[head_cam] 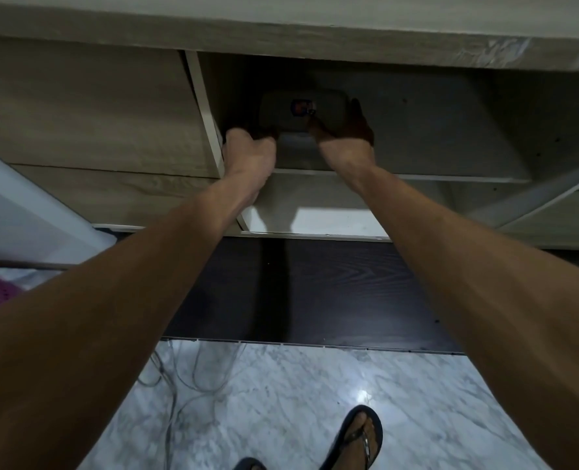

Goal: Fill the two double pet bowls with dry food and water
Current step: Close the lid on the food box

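Note:
Both my arms reach into an open cabinet under the counter. On its upper shelf (399, 178) stands a pale rectangular container (281, 106) with a small blue and red label, deep in shadow. My left hand (247, 147) grips its left end and my right hand (345, 134) holds its right end, fingers wrapped around the sides. What the container holds is hidden. No pet bowls are in view.
The wood-grain counter edge (281, 32) overhangs the cabinet. An open cabinet door (535, 198) juts out at the right. A closed cabinet front (88, 123) is at the left, a dark kick board (315, 293) below. My sandalled foot (359, 435) stands on marble floor with loose cables (186, 374).

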{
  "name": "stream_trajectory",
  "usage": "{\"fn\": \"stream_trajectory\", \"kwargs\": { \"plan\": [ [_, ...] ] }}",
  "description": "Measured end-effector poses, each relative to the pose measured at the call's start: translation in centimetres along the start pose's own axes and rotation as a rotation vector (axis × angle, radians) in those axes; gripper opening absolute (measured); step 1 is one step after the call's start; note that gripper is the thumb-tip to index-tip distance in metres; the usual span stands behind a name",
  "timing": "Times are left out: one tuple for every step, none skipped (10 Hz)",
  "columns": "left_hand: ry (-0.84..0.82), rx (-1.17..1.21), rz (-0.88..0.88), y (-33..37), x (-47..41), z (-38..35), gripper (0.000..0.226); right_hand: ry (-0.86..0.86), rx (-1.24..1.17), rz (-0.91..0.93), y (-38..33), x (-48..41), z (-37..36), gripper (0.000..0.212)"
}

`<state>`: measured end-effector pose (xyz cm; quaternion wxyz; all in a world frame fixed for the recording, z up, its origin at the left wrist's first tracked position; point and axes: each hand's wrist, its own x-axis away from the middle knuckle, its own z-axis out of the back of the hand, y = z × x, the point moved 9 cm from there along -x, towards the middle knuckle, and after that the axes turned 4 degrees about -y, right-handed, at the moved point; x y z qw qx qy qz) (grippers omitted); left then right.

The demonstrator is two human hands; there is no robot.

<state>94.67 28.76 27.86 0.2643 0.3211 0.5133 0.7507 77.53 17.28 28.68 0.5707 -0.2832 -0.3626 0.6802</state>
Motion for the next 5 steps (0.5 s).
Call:
{"fn": "stream_trajectory", "kwargs": {
  "plan": [
    [-0.026, -0.022, 0.019, -0.6, -0.3, -0.3, 0.062, -0.002, 0.031, 0.004, -0.1, 0.0, 0.0, 0.091],
    [-0.051, -0.032, 0.038, -0.4, -0.4, -0.4, 0.069, -0.026, 0.051, -0.006, -0.6, 0.9, 0.4, 0.092],
    [-0.102, -0.029, 0.014, -0.7, 2.2, 0.0, 0.068, -0.018, 0.008, 0.007, -1.4, 3.5, 2.2, 0.090],
    [-0.139, 0.112, 0.046, -3.3, 6.7, 2.1, 0.047, -0.071, -0.087, -0.004, -1.3, 8.7, 4.7, 0.082],
    [-0.183, -0.014, 0.220, -9.5, 15.9, 7.8, 0.021, -0.116, -0.150, -0.115, -0.1, 15.2, 8.6, 0.071]
  ]
}}
